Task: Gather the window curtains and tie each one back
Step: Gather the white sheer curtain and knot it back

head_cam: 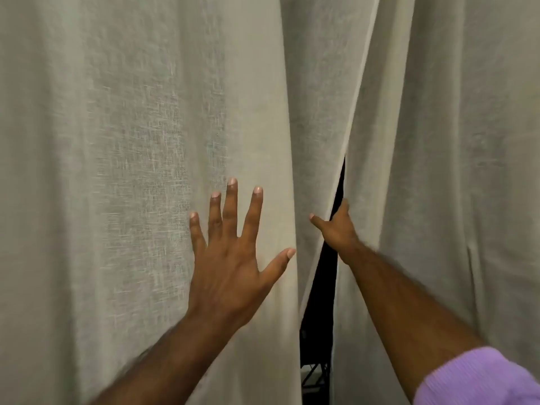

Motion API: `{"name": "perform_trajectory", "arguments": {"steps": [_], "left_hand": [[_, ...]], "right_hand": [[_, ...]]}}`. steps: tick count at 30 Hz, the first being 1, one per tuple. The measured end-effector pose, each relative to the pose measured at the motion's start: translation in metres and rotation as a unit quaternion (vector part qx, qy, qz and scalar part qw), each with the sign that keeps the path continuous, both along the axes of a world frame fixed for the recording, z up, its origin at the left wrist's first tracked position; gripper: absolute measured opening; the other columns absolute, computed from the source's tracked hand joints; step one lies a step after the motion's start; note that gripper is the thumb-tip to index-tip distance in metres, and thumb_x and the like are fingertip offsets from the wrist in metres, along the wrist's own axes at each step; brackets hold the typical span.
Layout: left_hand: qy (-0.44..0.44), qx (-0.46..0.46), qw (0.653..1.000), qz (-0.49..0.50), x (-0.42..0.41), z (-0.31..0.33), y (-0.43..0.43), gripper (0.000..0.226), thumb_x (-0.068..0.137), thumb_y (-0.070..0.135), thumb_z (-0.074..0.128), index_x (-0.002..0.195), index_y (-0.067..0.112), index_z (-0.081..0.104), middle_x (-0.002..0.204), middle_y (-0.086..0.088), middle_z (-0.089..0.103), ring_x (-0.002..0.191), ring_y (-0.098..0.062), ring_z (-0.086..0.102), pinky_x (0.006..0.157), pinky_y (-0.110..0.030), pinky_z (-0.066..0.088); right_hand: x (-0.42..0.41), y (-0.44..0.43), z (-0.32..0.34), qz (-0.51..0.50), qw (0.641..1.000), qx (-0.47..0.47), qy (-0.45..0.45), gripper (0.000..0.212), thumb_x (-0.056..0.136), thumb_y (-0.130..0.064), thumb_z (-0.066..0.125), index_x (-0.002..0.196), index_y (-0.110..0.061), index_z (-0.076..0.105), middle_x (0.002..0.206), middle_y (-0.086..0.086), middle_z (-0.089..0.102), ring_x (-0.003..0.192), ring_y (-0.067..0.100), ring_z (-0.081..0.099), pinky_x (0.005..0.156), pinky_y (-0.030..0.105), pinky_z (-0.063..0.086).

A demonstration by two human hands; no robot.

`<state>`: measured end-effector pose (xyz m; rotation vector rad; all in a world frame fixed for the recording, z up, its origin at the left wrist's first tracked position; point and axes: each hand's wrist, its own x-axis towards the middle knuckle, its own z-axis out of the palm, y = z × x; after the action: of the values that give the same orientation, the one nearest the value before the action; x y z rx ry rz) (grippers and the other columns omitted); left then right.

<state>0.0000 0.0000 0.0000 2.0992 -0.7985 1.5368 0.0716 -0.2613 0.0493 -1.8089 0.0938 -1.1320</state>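
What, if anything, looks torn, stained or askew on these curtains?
Nothing stands out. The left curtain and right curtain hang whole, no tear or stain showing. The dark gap is only where the right hand reaches behind the right curtain's edge.

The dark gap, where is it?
Head view: the dark gap is right of centre, between the left curtain and right curtain, by the right hand.

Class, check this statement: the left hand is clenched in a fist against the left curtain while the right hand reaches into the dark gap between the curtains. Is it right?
No. In the head view the left hand is spread open with straight fingers against the left curtain, not clenched. The right hand does reach into the dark gap between the curtains.
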Motion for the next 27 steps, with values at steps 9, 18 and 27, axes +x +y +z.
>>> {"name": "perform_trajectory", "arguments": {"steps": [9, 18, 27], "left_hand": [[0.002, 0.016, 1.0, 0.019, 0.013, 0.0, 0.0, 0.088, 0.087, 0.078, 0.025, 0.154, 0.037, -0.014, 0.163, 0.001, -0.023, 0.152, -0.022, -0.016, 0.119, -0.062, 0.004], [-0.018, 0.001, 1.0, 0.007, 0.017, 0.009, 0.0, 0.085, 0.09, 0.075, 0.029, 0.154, 0.038, -0.014, 0.163, 0.005, -0.023, 0.151, -0.017, -0.019, 0.121, -0.056, 0.0], [0.041, -0.052, 0.997, -0.036, 0.015, 0.015, -0.035, 0.094, 0.084, 0.083, 0.026, 0.152, 0.037, -0.021, 0.164, 0.006, -0.02, 0.152, -0.016, -0.012, 0.123, -0.049, -0.001]], "right_hand": [[0.012, -0.036, 0.013, -0.091, 0.991, 0.072, 0.059, 0.091, 0.083, -0.035, 0.078, 0.153, -0.014, 0.023, 0.156, 0.015, 0.027, 0.135, 0.039, 0.043, 0.107, 0.053, 0.044], [0.031, -0.025, 0.046, -0.034, 0.994, 0.0, -0.101, 0.028, 0.098, -0.026, 0.057, 0.111, -0.003, 0.068, 0.11, 0.011, 0.071, 0.101, 0.031, 0.067, 0.093, 0.043, 0.054], [-0.09, -0.007, -0.006, -0.018, 0.988, -0.039, -0.148, 0.038, 0.103, -0.037, 0.046, 0.128, -0.012, 0.062, 0.113, 0.0, 0.065, 0.104, 0.019, 0.062, 0.09, 0.035, 0.05]]}}
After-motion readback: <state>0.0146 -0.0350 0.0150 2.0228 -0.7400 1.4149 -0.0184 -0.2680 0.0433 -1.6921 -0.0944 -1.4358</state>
